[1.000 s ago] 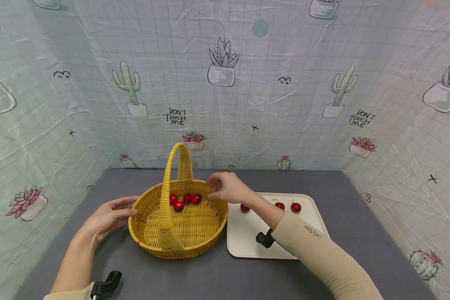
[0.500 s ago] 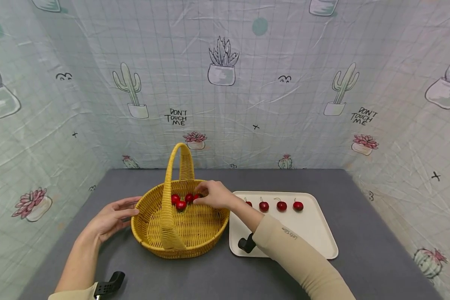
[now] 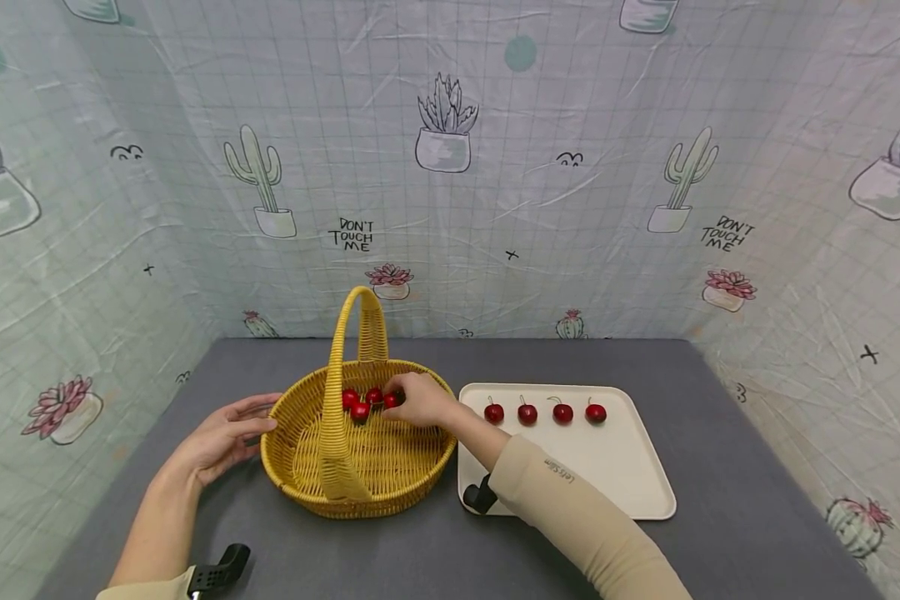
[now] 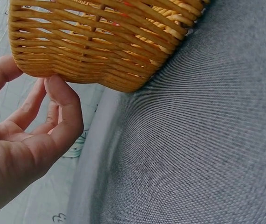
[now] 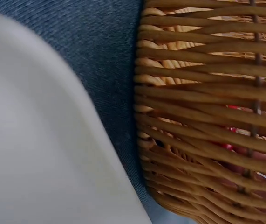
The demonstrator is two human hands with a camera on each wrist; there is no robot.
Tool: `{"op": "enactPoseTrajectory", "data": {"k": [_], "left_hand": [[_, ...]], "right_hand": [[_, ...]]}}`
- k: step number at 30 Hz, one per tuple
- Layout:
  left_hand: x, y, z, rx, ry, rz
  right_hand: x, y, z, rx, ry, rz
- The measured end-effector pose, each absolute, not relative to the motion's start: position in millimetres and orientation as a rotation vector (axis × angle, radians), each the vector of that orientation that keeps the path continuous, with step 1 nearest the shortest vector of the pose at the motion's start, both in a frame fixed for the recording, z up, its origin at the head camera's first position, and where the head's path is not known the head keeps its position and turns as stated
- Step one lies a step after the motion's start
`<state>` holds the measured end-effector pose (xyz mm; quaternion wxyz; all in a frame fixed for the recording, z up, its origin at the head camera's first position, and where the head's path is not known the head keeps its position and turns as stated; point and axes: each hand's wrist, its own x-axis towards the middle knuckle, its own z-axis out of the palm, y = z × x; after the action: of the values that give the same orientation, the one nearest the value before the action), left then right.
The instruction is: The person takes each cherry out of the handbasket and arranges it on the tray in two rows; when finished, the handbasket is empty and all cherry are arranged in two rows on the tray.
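A yellow wicker basket (image 3: 427, 479) with a tall arched handle stands on the table, several red cherries (image 3: 359, 412) at its back. My left hand (image 3: 221, 437) holds the basket's left rim; in the left wrist view the thumb and bent fingers of that hand (image 4: 35, 121) meet the rim. My right hand (image 3: 423, 400) reaches over the right rim, thumb and index finger pinching the rightmost cherry (image 3: 392, 400). From the right wrist, the basket's wicker wall (image 5: 207, 102) mostly hides the fingers; bits of red show through.
Right of the basket lies a cream tray (image 3: 607, 475), a row of several stemmed cherries (image 3: 527, 414) along its back. My right forearm crosses the tray's near left corner. Grey cloth (image 3: 330, 558) covers the table; a printed curtain (image 3: 450, 208) hangs around it.
My right hand has moved left and down from above the basket's right rim to the rightmost cherry, uncovering the tray's row. My left hand stays at the rim.
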<state>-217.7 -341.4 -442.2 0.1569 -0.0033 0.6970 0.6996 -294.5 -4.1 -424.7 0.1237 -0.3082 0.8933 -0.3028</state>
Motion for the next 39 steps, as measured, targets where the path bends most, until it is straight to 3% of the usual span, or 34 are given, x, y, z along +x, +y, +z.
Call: {"op": "enactPoseTrajectory", "data": {"k": [39], "left_hand": [[-212.9, -337.4, -437.2, -0.06, 2.171, 1.868]], "right_hand": [[-293.0, -1.8, -418.9, -0.952, 2.659, -0.892]]}}
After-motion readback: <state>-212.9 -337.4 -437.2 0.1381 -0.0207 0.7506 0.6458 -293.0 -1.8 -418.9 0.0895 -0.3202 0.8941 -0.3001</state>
